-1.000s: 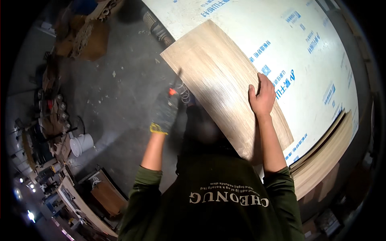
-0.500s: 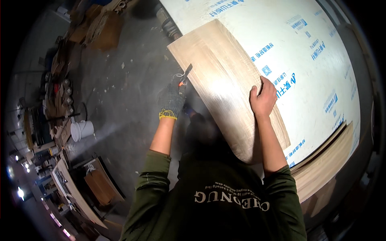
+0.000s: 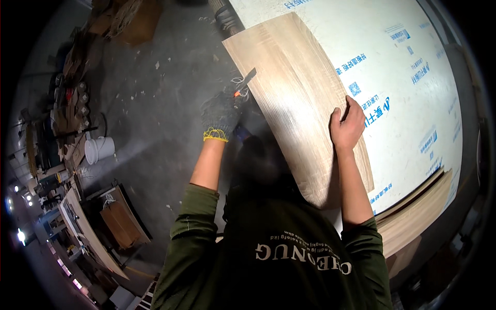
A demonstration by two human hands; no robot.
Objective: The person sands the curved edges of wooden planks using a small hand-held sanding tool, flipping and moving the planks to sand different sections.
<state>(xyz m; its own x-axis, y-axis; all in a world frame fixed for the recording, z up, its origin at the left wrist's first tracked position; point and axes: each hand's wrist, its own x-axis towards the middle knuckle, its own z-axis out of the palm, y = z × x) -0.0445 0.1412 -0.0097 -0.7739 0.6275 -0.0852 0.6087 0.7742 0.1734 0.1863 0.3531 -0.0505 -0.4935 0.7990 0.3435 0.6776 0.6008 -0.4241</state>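
Observation:
A wood-grain panel (image 3: 289, 98) lies aslant on the white-faced board stack, its near end over the front of my body. My left hand (image 3: 219, 111), in a dark grey knit glove with a yellow cuff, is closed round a flat dark-bladed hand tool (image 3: 248, 80) with a bit of orange near the grip. The blade meets or slightly overlaps the panel's left edge; the handle is mostly hidden in the glove. Bare, my right hand (image 3: 349, 126) grips the panel's right edge, fingers over the far side and thumb on the top face.
Under the panel spreads a large white sheet (image 3: 403, 103) with blue print. More wood-grain boards (image 3: 413, 214) lie at the lower right. On the grey floor at left stand a white bucket (image 3: 99, 150), a cardboard piece (image 3: 120, 225) and stacked stock along the wall.
The whole view has shifted slightly, so panel and hands sit a little higher and further right. Both hands keep their holds; the blade stays at nearly the same spot on the panel's edge.

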